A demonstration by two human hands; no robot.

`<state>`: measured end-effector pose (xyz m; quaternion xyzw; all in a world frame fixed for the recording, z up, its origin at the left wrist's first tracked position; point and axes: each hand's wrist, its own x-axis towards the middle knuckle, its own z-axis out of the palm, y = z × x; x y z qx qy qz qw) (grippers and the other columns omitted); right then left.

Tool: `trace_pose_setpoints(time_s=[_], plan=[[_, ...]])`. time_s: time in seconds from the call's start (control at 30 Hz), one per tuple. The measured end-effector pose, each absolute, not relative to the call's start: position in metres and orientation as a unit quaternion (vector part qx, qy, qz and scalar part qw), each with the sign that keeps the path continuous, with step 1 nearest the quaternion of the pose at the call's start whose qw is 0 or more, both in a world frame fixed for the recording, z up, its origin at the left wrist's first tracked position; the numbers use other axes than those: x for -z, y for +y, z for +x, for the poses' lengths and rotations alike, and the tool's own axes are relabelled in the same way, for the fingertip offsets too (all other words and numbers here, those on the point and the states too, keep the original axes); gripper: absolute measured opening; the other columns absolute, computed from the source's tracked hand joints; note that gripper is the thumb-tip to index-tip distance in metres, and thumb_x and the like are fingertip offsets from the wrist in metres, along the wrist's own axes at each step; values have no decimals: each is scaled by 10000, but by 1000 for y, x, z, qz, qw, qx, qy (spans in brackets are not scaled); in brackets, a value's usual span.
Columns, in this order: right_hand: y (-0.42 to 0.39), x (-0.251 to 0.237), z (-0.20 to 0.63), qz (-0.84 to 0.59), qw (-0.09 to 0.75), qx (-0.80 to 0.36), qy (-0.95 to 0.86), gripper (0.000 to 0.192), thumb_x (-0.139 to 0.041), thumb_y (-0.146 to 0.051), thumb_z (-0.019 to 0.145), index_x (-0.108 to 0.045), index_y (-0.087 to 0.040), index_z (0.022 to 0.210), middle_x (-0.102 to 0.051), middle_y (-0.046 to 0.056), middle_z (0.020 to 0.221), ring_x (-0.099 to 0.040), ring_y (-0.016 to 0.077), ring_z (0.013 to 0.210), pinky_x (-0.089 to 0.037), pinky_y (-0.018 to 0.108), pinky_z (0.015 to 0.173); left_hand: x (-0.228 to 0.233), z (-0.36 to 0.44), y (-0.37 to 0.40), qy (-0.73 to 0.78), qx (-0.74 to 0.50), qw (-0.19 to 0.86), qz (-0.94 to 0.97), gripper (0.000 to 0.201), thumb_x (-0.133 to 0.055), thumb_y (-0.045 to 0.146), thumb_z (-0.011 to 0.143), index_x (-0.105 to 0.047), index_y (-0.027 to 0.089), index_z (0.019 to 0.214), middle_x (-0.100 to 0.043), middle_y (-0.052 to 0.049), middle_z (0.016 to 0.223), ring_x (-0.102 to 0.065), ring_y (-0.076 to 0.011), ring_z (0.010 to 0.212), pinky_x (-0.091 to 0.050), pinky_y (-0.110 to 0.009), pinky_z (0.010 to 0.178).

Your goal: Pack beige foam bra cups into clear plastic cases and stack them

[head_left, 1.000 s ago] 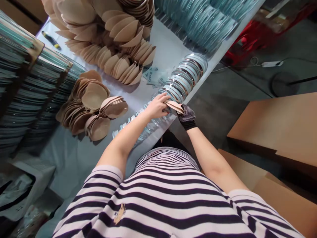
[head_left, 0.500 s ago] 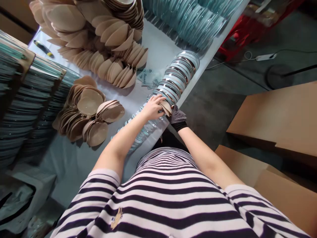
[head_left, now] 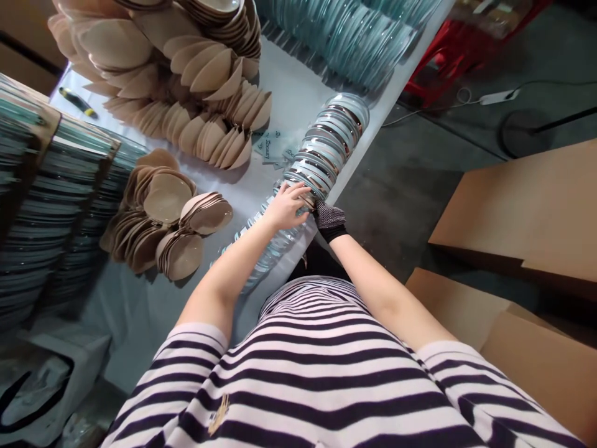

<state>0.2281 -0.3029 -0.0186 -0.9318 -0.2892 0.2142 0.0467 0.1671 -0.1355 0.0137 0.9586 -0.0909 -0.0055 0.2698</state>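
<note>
Beige pad now hidden, left hand (head_left: 286, 208) fingers spread on clear case row (head_left: 326, 146), gloved right hand (head_left: 329, 221) grip unclear, beige cups (head_left: 205, 127) beside

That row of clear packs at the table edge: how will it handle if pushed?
The row of packs looks glossy, so probably slippery. It lies along the table edge, so a sideways shove could spill some. Left hand and gloved right hand meet at its near end.

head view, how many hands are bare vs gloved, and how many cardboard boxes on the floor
bare hand: 1, the left
gloved hand: 1, the right
cardboard boxes: 2
total: 4
</note>
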Motion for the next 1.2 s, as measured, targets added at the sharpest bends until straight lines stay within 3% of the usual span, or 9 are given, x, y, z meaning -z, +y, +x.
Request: trace_pose_setpoints(time_s=[0.23,0.4,0.53,0.73,0.9,1.07,1.2], plan=[[-295,11,232,-926,21,-226,-301,344,-360,-272,1051,-607,-138,1251,-736,171,1091,-705,239,951,-450,292,746,-10,167,-135,-98,-14,286,953,143,-640,299,827,-740,197,827,-577,-121,1434,-442,-346,1423,-335,-553,1200],[-299,8,233,-935,20,-226,-273,327,-385,-315,1046,-620,-155,1208,-749,164,1042,-712,250,921,-443,299,730,-13,167,-136,-84,-26,284,955,157,-624,313,849,-744,212,864,-661,-128,1164,-602,-292,1126,-475,-483,1056],[-294,8,230,-939,49,-213,-265,342,-383,-301,1040,-637,-144,1207,-740,157,1118,-698,242,951,-431,291,744,-15,168,-137,-103,-12,274,956,147,-635,325,850,-742,227,877,-667,-110,1105,-590,-291,1088,-467,-487,1046],[-299,16,228,-946,91,-178,-254,385,-382,-298,1038,-641,-131,1269,-742,151,1157,-684,240,978,-424,276,774,-10,170,-137,-107,-13,272,956,177,-647,305,847,-735,221,977,-656,-116,1189,-580,-290,1135,-463,-467,1044],[-301,20,231,-943,87,-216,-236,337,-423,-286,1018,-661,-135,1202,-753,148,1100,-697,243,929,-450,286,782,-7,171,-138,-128,-22,254,959,200,-623,285,863,-707,186,1016,-682,-109,1055,-593,-280,1061,-474,-447,990],[-295,21,229,-933,203,-228,-191,326,-438,-272,1017,-636,-181,1260,-730,99,1220,-685,211,1067,-486,272,880,-6,173,-138,-111,-37,243,963,144,-609,236,854,-720,178,926,-657,-125,1004,-583,-277,968,-481,-440,903],[-293,18,231,-932,144,-259,-211,327,-405,-274,1033,-644,-164,1226,-738,142,1169,-699,244,1034,-499,312,878,-7,174,-137,-118,-13,232,966,143,-596,241,865,-720,180,901,-668,-116,974,-589,-276,967,-465,-423,886]])
